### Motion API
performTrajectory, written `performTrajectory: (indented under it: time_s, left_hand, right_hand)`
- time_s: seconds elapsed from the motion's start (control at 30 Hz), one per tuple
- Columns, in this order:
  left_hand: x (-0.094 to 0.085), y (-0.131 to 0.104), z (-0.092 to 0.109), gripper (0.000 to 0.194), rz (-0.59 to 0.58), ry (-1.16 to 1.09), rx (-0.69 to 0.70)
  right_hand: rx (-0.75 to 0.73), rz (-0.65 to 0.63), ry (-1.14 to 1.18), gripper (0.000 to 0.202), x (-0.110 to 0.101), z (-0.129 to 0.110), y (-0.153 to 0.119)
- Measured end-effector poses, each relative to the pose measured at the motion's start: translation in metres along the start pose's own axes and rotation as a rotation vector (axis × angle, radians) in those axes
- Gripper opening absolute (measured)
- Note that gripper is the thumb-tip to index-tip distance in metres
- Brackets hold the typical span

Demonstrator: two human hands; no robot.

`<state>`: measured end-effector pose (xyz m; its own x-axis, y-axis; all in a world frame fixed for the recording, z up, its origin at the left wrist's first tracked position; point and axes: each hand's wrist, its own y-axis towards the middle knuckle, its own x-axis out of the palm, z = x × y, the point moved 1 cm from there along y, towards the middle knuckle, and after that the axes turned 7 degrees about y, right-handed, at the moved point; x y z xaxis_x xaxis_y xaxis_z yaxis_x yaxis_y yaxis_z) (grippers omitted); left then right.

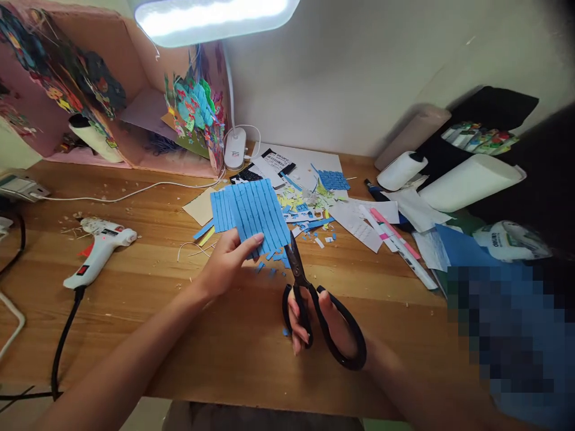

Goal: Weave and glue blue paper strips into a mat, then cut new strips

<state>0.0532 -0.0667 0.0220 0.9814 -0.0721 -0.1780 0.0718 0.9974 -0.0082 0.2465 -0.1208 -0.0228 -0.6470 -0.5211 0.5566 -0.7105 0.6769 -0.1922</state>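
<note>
Pinched between thumb and fingers of my left hand (229, 257) is a blue sheet of paper (260, 209) marked with dark parallel lines. A second lined blue piece (221, 211) shows behind its left side. My right hand (335, 323) has its fingers and thumb through the black handles of a pair of scissors (297, 266). The handles are spread, and the blades point up at the sheet's lower right corner, where they meet its edge. Small blue paper scraps (278, 257) lie on the table just below the sheet.
A white glue gun (101, 248) lies at left with its black cord. Behind the sheet are paper scraps (314, 203) and a blue brick-patterned piece (333, 179). Pens (395, 233) and paper rolls (471, 179) are at right. A lit lamp (215, 18) hangs above the wooden table (215, 359).
</note>
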Motion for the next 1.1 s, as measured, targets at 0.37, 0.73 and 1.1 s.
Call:
performTrajectory:
  time_s: [0.37, 0.73, 1.1]
  left_hand:
    - [0.004, -0.002, -0.003, 0.031, -0.04, -0.024, -0.01]
    - [0.006, -0.001, -0.005, 0.025, -0.018, -0.138, -0.063]
    - [0.011, -0.005, -0.007, 0.026, -0.135, -0.183, -0.181]
  right_hand:
    - [-0.025, 0.051, -0.079, 0.059, 0.001, -0.002, 0.001]
    - [-0.048, 0.145, -0.169, 0.056, 0.002, 0.002, 0.0]
    - [-0.09, 0.2, -0.182, 0.059, 0.004, 0.005, 0.0]
